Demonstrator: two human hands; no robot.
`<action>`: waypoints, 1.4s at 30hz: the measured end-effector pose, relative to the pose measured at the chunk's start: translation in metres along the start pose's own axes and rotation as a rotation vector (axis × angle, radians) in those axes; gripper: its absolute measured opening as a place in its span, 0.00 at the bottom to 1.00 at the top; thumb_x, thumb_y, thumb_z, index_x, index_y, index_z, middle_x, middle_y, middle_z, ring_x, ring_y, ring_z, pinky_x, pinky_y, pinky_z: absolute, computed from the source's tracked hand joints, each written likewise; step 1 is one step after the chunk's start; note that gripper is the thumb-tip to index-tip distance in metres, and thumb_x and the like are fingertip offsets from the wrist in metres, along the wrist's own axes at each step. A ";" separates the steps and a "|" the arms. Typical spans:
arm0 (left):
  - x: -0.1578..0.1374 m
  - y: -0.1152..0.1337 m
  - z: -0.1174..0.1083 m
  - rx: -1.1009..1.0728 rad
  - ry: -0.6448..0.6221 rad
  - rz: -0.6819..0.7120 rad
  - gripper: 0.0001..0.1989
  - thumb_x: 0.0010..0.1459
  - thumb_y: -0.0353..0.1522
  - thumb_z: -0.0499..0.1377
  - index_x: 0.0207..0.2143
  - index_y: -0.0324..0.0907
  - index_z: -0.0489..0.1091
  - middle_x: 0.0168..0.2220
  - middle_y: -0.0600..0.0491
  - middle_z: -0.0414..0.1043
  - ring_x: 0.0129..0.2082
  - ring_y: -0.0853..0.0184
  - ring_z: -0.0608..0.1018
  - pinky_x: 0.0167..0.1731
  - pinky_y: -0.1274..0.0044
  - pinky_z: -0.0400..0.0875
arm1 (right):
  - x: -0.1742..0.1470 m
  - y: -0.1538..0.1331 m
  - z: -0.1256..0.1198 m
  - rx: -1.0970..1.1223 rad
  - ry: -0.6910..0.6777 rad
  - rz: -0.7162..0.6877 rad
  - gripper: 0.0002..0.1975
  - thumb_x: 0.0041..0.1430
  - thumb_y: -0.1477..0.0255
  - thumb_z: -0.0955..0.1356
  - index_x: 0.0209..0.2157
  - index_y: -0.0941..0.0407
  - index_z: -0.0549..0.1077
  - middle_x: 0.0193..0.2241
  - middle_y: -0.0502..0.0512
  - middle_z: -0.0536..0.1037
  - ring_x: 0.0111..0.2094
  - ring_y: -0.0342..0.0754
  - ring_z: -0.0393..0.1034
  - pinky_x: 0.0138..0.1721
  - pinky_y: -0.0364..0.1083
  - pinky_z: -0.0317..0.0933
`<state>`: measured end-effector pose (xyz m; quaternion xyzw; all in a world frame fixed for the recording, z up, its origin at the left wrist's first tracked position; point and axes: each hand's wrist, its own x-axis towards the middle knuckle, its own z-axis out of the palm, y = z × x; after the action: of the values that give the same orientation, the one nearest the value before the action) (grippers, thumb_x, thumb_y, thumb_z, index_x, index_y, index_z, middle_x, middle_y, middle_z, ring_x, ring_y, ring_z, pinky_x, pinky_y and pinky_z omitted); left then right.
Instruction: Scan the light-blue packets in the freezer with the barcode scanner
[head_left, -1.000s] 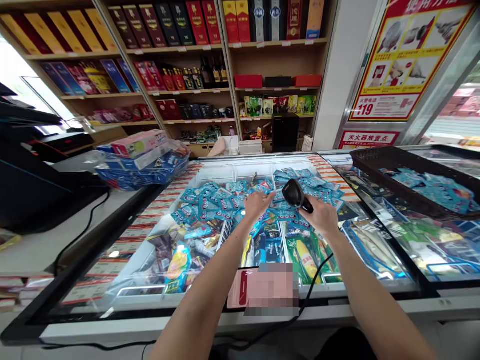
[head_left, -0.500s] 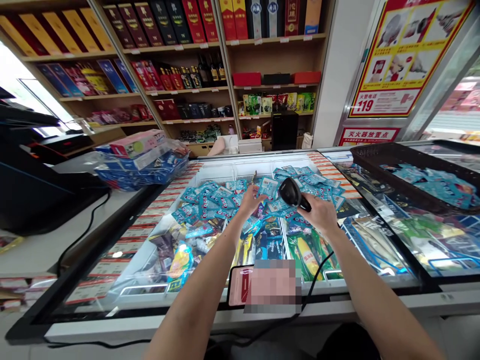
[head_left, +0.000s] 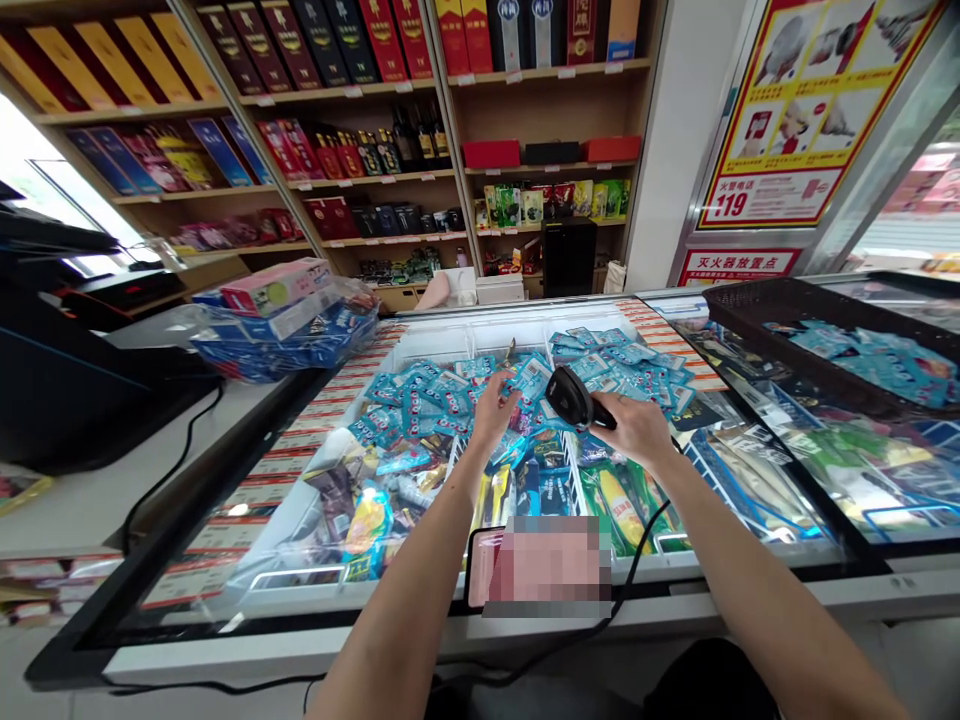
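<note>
My right hand [head_left: 634,432] is wrapped round the handle of a black barcode scanner [head_left: 568,398], whose head points left. Close by on the left, my left hand [head_left: 495,408] pinches the edge of a small blue packet [head_left: 532,376] with a pale printed patch facing up. Both hands are over the glass top of a chest freezer [head_left: 300,655]. Many similar blue packets [head_left: 427,398] lie spread on the glass around them, in a left and a right spread. The scanner's cable [head_left: 637,545] runs down past my right forearm.
A phone [head_left: 487,570], partly blurred out, lies at the freezer's front edge. Farther right, a dark basket [head_left: 739,310] holds more blue packets. Bagged boxes [head_left: 285,320] sit at the left. Wrapped ice creams [head_left: 622,505] show under the glass. Shelves [head_left: 551,70] stand behind.
The scanner has tipped and shifted slightly left, closer to the packet in my left hand. My left hand has moved slightly left and turned the packet to a slant.
</note>
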<state>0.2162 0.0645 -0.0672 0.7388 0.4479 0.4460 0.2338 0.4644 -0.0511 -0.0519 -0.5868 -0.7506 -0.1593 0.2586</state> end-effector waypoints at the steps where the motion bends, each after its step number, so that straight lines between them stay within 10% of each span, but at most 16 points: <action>1: 0.000 0.001 -0.001 0.002 -0.006 0.010 0.15 0.58 0.36 0.55 0.48 0.46 0.63 0.36 0.56 0.67 0.22 0.76 0.63 0.28 0.80 0.62 | 0.000 0.000 0.000 -0.001 0.002 -0.006 0.20 0.59 0.59 0.64 0.51 0.52 0.71 0.39 0.54 0.80 0.35 0.48 0.73 0.30 0.43 0.55; 42: -0.006 0.010 -0.002 0.156 -0.027 0.102 0.14 0.62 0.35 0.52 0.51 0.46 0.62 0.45 0.52 0.70 0.24 0.73 0.68 0.31 0.78 0.64 | -0.001 -0.008 -0.001 -0.020 -0.013 -0.027 0.20 0.57 0.59 0.66 0.49 0.54 0.72 0.38 0.55 0.80 0.34 0.48 0.74 0.29 0.43 0.55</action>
<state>0.2176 0.0543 -0.0611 0.7826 0.4398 0.4111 0.1585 0.4567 -0.0547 -0.0516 -0.5800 -0.7586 -0.1668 0.2456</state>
